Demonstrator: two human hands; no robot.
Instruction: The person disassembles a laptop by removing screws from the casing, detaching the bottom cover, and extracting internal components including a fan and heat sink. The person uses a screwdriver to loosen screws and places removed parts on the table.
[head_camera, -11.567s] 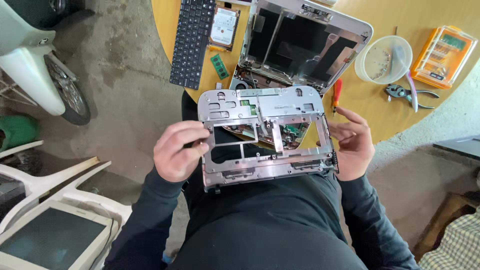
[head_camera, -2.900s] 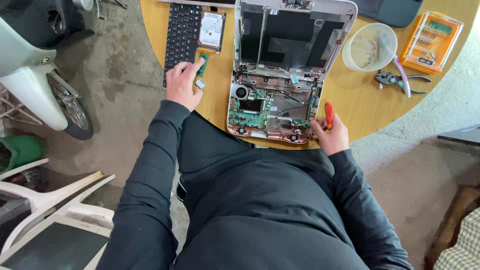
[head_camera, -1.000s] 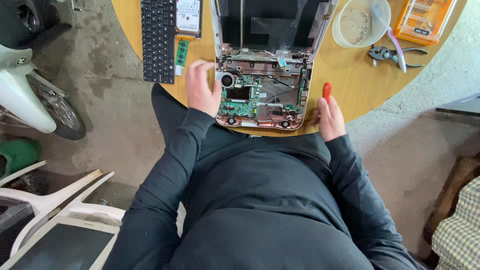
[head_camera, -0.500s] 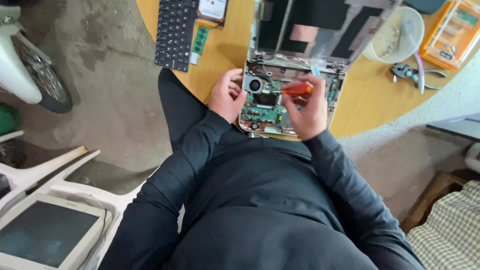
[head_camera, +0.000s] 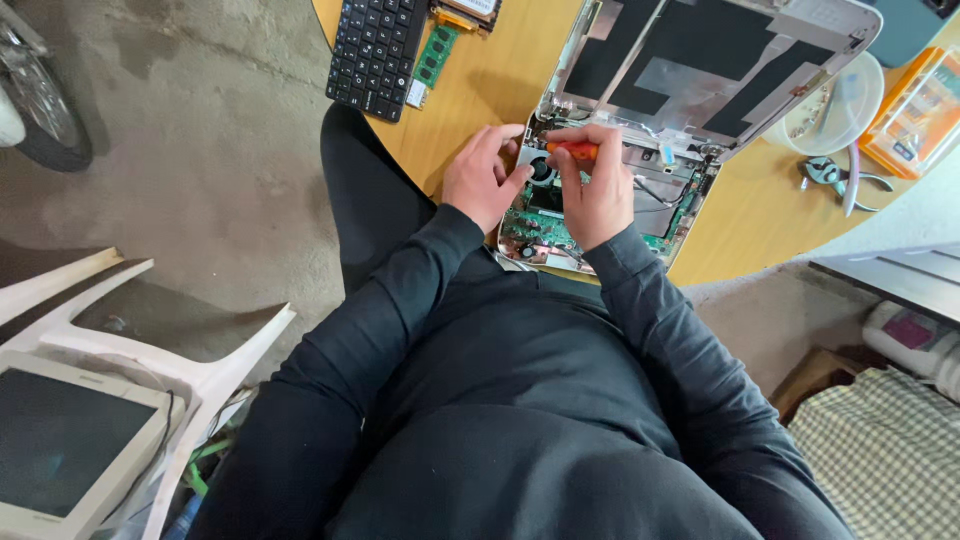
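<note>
An opened laptop (head_camera: 690, 190) lies on the round wooden table (head_camera: 490, 90), its green circuit board and small fan bared, its lid tilted back. My right hand (head_camera: 595, 185) grips a red-handled screwdriver (head_camera: 572, 151) over the fan corner of the board. My left hand (head_camera: 487, 175) rests at the laptop's left edge, fingertips touching the casing beside the fan. Both sleeves are black.
A detached black keyboard (head_camera: 377, 50) and a green memory stick (head_camera: 434, 57) lie left of the laptop. To the right stand a clear plastic bowl (head_camera: 838, 100), pliers (head_camera: 835, 175) and an orange tool case (head_camera: 915, 110). A white plastic chair (head_camera: 150, 350) holding an old monitor (head_camera: 70, 440) stands lower left.
My right hand picked the screwdriver up from the table edge and brought it onto the board near the fan. My left hand moved from the memory stick to the laptop's left edge.
</note>
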